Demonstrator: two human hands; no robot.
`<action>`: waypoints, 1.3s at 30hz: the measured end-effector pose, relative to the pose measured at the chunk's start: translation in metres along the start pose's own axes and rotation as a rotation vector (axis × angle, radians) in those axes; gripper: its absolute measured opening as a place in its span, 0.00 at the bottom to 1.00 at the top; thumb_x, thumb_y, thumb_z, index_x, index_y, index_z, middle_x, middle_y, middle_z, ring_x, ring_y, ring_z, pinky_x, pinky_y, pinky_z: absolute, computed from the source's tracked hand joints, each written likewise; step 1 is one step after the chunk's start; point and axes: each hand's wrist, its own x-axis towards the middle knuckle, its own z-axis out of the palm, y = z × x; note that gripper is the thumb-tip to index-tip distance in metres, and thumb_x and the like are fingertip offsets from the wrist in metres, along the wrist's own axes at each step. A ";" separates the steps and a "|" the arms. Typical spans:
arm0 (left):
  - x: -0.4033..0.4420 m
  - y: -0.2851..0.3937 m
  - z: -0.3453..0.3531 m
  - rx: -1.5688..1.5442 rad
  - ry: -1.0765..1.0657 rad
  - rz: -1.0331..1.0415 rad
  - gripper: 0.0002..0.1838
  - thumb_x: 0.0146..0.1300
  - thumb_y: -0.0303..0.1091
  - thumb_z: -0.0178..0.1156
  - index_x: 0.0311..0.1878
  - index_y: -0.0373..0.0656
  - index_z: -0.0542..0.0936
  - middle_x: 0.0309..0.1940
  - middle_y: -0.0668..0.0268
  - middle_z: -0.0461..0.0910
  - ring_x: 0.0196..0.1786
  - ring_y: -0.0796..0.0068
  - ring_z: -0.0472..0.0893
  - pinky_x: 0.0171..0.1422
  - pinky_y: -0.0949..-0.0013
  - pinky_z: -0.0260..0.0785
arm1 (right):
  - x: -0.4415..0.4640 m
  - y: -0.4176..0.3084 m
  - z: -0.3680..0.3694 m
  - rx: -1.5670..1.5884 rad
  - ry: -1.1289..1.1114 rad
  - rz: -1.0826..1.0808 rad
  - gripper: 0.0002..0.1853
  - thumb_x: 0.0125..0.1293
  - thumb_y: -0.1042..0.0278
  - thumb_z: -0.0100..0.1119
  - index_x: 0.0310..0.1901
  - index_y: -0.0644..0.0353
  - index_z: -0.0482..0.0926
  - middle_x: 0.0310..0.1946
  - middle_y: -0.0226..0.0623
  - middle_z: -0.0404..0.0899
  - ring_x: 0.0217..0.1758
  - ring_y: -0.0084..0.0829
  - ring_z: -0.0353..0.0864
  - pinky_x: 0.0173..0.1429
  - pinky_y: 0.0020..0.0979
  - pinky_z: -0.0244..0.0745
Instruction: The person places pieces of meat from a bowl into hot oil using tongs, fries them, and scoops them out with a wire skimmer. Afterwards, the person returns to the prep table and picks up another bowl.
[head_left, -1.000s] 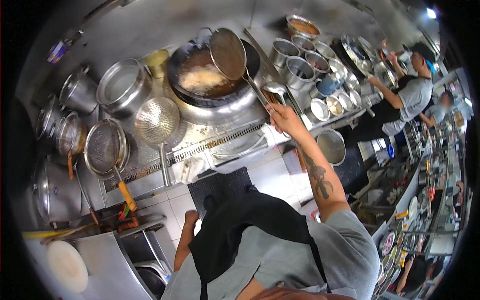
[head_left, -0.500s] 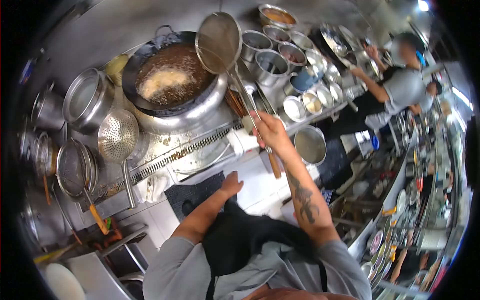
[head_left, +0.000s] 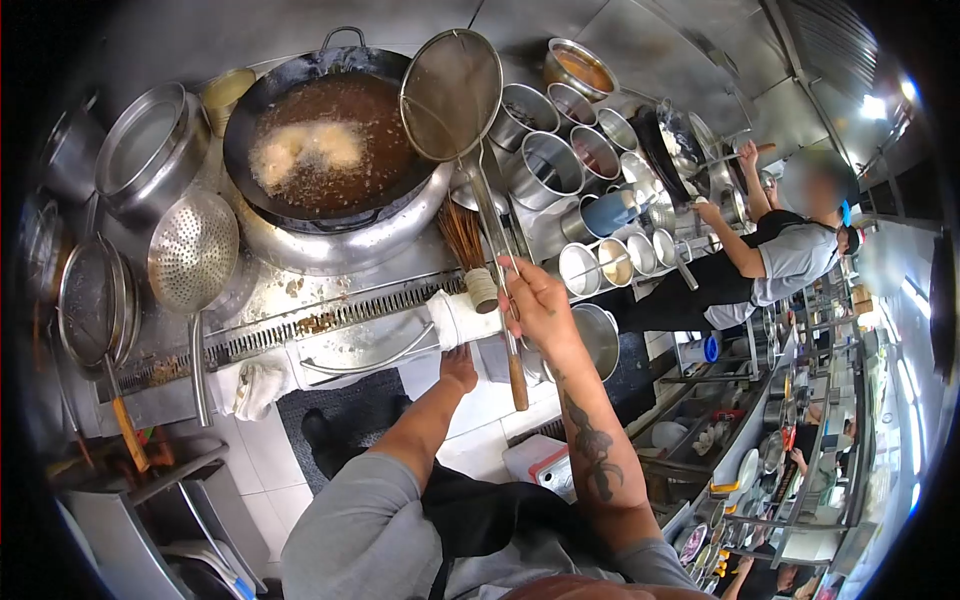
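My right hand (head_left: pixel 538 305) is closed around the long handle of a round mesh strainer (head_left: pixel 452 92). The strainer's basket is raised beside the right rim of a black wok (head_left: pixel 240 165), and its wooden handle end points down past my hand. Pale, frothy pieces of food (head_left: pixel 308 152) bubble in the wok's brown oil. My left hand (head_left: pixel 459 370) is low at the stove's front edge, fingers stretched toward a white cloth (head_left: pixel 462 320); whether they touch it I cannot tell. A bamboo brush (head_left: pixel 463 245) leans just left of my right hand.
A perforated ladle (head_left: pixel 193 255) and mesh strainers (head_left: pixel 90 310) lie at the left near metal pots (head_left: pixel 150 150). Several metal containers (head_left: pixel 545 165) line the counter on the right. A co-worker (head_left: pixel 765 250) stands beyond them. A large pot (head_left: pixel 600 340) sits below the counter.
The view has swung, shifting the scene. My left hand has moved up to the white cloth at the stove edge. My right hand still holds the strainer by the wok's right rim.
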 end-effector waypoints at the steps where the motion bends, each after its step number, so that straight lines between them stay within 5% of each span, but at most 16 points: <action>1: 0.000 0.003 -0.005 -0.111 -0.042 0.017 0.49 0.57 0.44 0.56 0.72 0.28 0.40 0.74 0.47 0.39 0.77 0.51 0.43 0.78 0.53 0.38 | 0.002 -0.001 0.004 0.004 -0.002 -0.002 0.16 0.73 0.70 0.44 0.58 0.67 0.69 0.21 0.31 0.73 0.13 0.17 0.64 0.18 0.19 0.58; 4: -0.038 0.023 -0.083 -0.433 -0.152 0.058 0.46 0.58 0.44 0.55 0.71 0.28 0.44 0.74 0.47 0.44 0.76 0.52 0.46 0.77 0.51 0.39 | 0.009 -0.004 0.011 -0.041 -0.021 0.004 0.16 0.73 0.70 0.44 0.58 0.66 0.70 0.21 0.31 0.73 0.12 0.17 0.63 0.18 0.20 0.58; 6: -0.029 0.013 -0.072 -0.370 -0.113 0.060 0.43 0.59 0.45 0.54 0.71 0.30 0.49 0.73 0.48 0.48 0.75 0.52 0.49 0.77 0.50 0.42 | 0.016 -0.007 0.017 -0.049 -0.031 0.024 0.16 0.73 0.69 0.44 0.58 0.66 0.70 0.21 0.31 0.73 0.12 0.17 0.63 0.18 0.20 0.58; 8: 0.000 -0.018 0.012 -0.039 0.016 0.023 0.40 0.59 0.46 0.53 0.70 0.32 0.55 0.72 0.48 0.53 0.74 0.52 0.53 0.75 0.49 0.46 | 0.023 -0.007 0.024 -0.019 -0.037 0.074 0.16 0.73 0.69 0.44 0.57 0.65 0.71 0.21 0.31 0.74 0.11 0.18 0.63 0.17 0.20 0.57; 11: -0.050 -0.061 0.036 -0.050 -0.176 0.001 0.33 0.60 0.50 0.53 0.65 0.39 0.66 0.67 0.51 0.62 0.70 0.50 0.60 0.71 0.47 0.54 | 0.033 0.000 0.035 0.126 -0.096 0.137 0.16 0.72 0.68 0.45 0.58 0.64 0.69 0.21 0.33 0.73 0.11 0.19 0.64 0.14 0.21 0.54; 16: -0.166 -0.204 0.062 -0.218 -0.218 -0.383 0.27 0.59 0.51 0.51 0.55 0.41 0.78 0.55 0.49 0.76 0.60 0.52 0.75 0.65 0.52 0.64 | 0.035 -0.004 0.053 0.370 -0.222 0.240 0.14 0.72 0.68 0.45 0.55 0.64 0.69 0.21 0.35 0.74 0.11 0.20 0.64 0.12 0.20 0.54; 19: -0.246 -0.335 0.106 -0.377 0.016 -0.475 0.27 0.58 0.50 0.51 0.52 0.37 0.79 0.54 0.46 0.76 0.60 0.51 0.75 0.65 0.54 0.65 | 0.053 0.004 0.059 0.425 -0.293 0.257 0.13 0.72 0.67 0.43 0.54 0.63 0.69 0.22 0.33 0.73 0.11 0.21 0.64 0.11 0.21 0.54; 20: -0.285 -0.334 0.069 -0.440 -0.075 -0.748 0.27 0.58 0.47 0.51 0.52 0.35 0.78 0.54 0.45 0.76 0.60 0.50 0.74 0.66 0.54 0.64 | 0.059 0.005 0.062 0.441 -0.313 0.265 0.13 0.72 0.67 0.43 0.53 0.63 0.69 0.22 0.33 0.73 0.12 0.21 0.64 0.11 0.22 0.54; 21: -0.301 -0.395 0.107 -0.180 -0.119 -0.673 0.25 0.57 0.44 0.51 0.52 0.35 0.78 0.54 0.45 0.75 0.60 0.49 0.74 0.66 0.55 0.64 | 0.063 0.001 0.066 0.459 -0.352 0.274 0.12 0.72 0.68 0.42 0.52 0.63 0.69 0.22 0.33 0.73 0.11 0.21 0.64 0.10 0.22 0.52; 25: -0.429 -0.410 0.074 -0.365 0.215 -1.036 0.23 0.55 0.42 0.51 0.41 0.29 0.81 0.46 0.41 0.78 0.53 0.46 0.78 0.60 0.56 0.69 | 0.096 -0.015 0.085 0.535 -0.381 0.296 0.09 0.71 0.68 0.44 0.47 0.62 0.69 0.23 0.34 0.73 0.11 0.20 0.63 0.09 0.20 0.49; 26: -0.445 -0.438 0.094 -0.200 0.163 -0.876 0.23 0.55 0.43 0.51 0.38 0.28 0.81 0.43 0.40 0.79 0.50 0.45 0.79 0.59 0.55 0.70 | 0.101 -0.025 0.090 0.524 -0.381 0.286 0.09 0.70 0.68 0.45 0.46 0.62 0.69 0.23 0.35 0.73 0.12 0.21 0.63 0.09 0.20 0.50; 30: -0.481 -0.425 0.110 -0.536 0.401 -1.109 0.24 0.58 0.44 0.49 0.32 0.27 0.81 0.38 0.38 0.80 0.46 0.44 0.80 0.53 0.53 0.72 | 0.130 -0.046 0.103 0.429 -0.358 0.264 0.07 0.70 0.68 0.45 0.44 0.61 0.69 0.22 0.35 0.73 0.12 0.21 0.64 0.09 0.19 0.50; 32: -0.489 -0.426 0.126 -0.297 0.348 -0.867 0.23 0.58 0.43 0.50 0.31 0.26 0.80 0.35 0.39 0.80 0.43 0.44 0.81 0.50 0.52 0.73 | 0.136 -0.059 0.103 0.339 -0.365 0.249 0.06 0.70 0.68 0.46 0.44 0.61 0.69 0.21 0.34 0.74 0.11 0.21 0.65 0.09 0.20 0.52; 34: -0.496 -0.417 0.132 -0.396 0.348 -0.761 0.20 0.56 0.40 0.53 0.26 0.28 0.79 0.26 0.46 0.81 0.30 0.51 0.80 0.39 0.53 0.71 | 0.136 -0.070 0.103 0.239 -0.347 0.229 0.07 0.70 0.68 0.47 0.45 0.60 0.70 0.20 0.33 0.74 0.11 0.20 0.65 0.09 0.20 0.53; 36: -0.478 -0.409 0.149 -0.939 0.494 -1.106 0.16 0.54 0.37 0.55 0.21 0.31 0.77 0.18 0.53 0.77 0.21 0.57 0.76 0.31 0.55 0.69 | 0.132 -0.076 0.106 0.118 -0.304 0.177 0.07 0.71 0.68 0.45 0.46 0.59 0.70 0.19 0.31 0.73 0.11 0.19 0.64 0.10 0.20 0.52; 39: -0.499 -0.397 0.136 -0.878 0.426 -0.936 0.15 0.53 0.36 0.55 0.20 0.32 0.76 0.16 0.54 0.76 0.20 0.59 0.75 0.30 0.55 0.67 | 0.125 -0.085 0.111 -0.041 -0.277 0.118 0.08 0.71 0.68 0.45 0.46 0.60 0.71 0.18 0.30 0.72 0.10 0.19 0.64 0.10 0.20 0.52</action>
